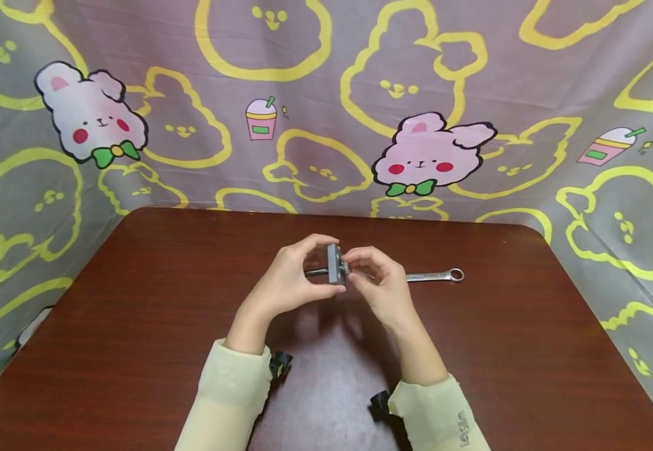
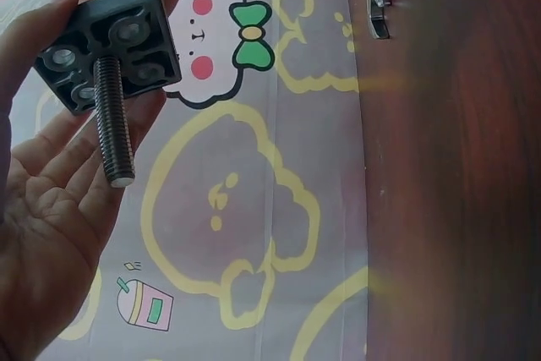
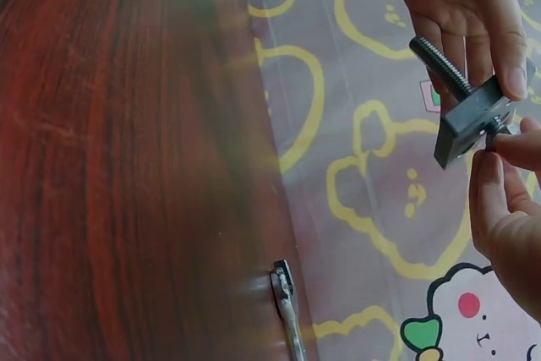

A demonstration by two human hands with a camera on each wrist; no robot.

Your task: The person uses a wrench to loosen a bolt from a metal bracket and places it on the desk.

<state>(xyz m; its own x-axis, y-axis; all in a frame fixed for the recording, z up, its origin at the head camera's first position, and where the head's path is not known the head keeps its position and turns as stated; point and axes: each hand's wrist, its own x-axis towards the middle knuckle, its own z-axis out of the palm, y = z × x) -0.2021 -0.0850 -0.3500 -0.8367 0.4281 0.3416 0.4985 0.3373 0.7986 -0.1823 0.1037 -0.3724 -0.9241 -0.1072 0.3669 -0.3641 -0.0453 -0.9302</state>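
Observation:
In the head view my left hand (image 1: 288,282) grips a dark grey square block (image 1: 334,265) by its upper and lower edges, thumb on one side and fingers on the other. A threaded rod (image 2: 115,137) sticks out of the block on the left hand's side; the left wrist view shows round recesses around it. On the opposite face my right hand (image 1: 381,287) pinches a small metal nut-like piece (image 3: 495,128) between thumb and fingertips, partly hidden by them. Both hands hold these parts above the table.
A silver combination wrench (image 1: 434,276) lies on the brown table (image 1: 151,326) behind the right hand, one end hidden by that hand in the head view. A patterned cloth (image 1: 315,125) surrounds the table's back and sides. Black wrist cameras (image 1: 380,406) hang by the sleeves.

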